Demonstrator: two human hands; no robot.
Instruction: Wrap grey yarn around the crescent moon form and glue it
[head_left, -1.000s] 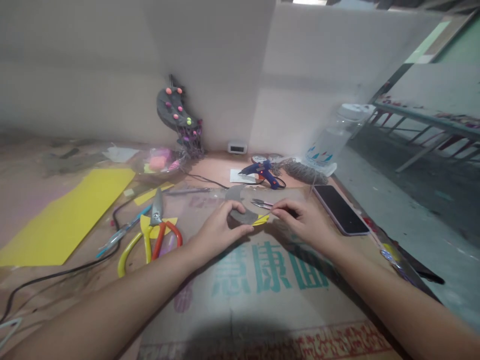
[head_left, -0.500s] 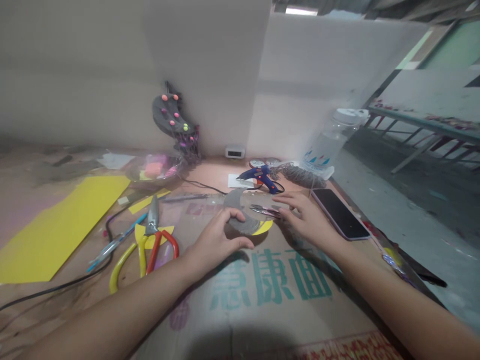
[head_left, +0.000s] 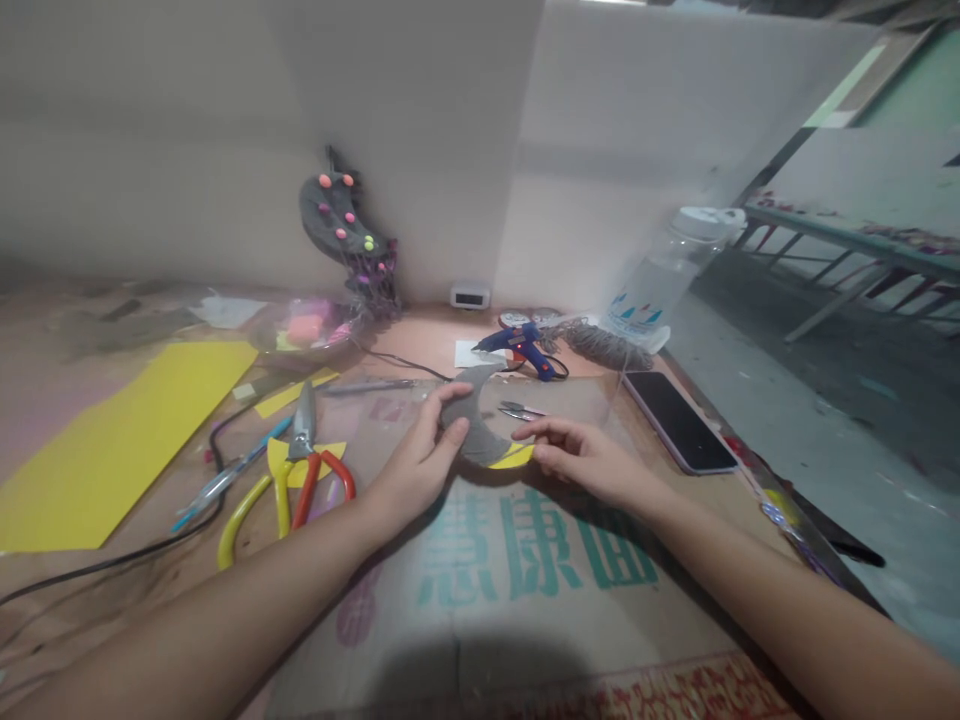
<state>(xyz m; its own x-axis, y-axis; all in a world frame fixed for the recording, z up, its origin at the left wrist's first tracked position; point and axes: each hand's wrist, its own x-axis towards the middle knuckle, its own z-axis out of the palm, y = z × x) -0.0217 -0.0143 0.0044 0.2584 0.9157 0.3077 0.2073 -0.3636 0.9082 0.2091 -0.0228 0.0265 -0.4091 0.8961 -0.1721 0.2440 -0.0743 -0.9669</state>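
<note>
A crescent moon (head_left: 471,408), grey and fuzzy with a yellow face showing along its lower right tip, is tilted above the cardboard. My left hand (head_left: 424,450) grips its left side, thumb in front and fingers behind. At the yellow tip, my right hand (head_left: 574,455) has thumb and forefinger closed on the edge. Just behind that hand lie small metal snips (head_left: 521,411), partly hidden by its fingers. The flattened cardboard (head_left: 517,630) with green printed characters lies under both hands.
Large scissors (head_left: 304,455), a blue pen (head_left: 232,475) and yellow sheet (head_left: 142,440) lie left. A blue glue gun (head_left: 521,345) and bottle (head_left: 656,280) stand behind; a phone (head_left: 679,420) lies right. A decorated grey crescent (head_left: 334,215) leans on the wall.
My right hand has moved left from the snips to the crescent's yellow tip, leaving the snips lying. My left hand has shifted slightly left and up, turning the crescent more upright.
</note>
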